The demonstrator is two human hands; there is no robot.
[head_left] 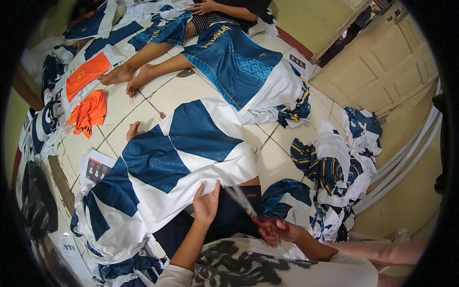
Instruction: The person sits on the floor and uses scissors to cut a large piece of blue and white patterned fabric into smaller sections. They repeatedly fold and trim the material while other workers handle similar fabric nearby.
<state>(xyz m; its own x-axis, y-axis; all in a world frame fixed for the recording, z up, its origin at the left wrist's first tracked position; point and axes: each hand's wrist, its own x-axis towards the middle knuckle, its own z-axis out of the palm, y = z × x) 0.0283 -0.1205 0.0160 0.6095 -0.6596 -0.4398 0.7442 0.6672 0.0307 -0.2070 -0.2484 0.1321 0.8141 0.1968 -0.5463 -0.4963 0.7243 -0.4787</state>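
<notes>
A large sheet of white fabric with dark blue printed panels (155, 160) lies draped over my lap and legs. At its near edge, my left hand (205, 205) has its palm turned up and grips the white border between thumb and fingers. My right hand (277, 232) is closed around the red handles of a pair of scissors (248, 209). The blades are smeared by motion; they point up and left toward the fabric's edge, just right of my left hand. Whether the blades touch the fabric, I cannot tell.
Across from me, a co-worker's hand (205, 6) rests near blue printed fabric (229, 62). Orange pieces (88, 111) lie on the tiled floor at left. Fabric scraps (334, 167) are heaped at right, beside white pipes (406, 153) and a door (377, 57). A printed sheet (97, 166) lies left.
</notes>
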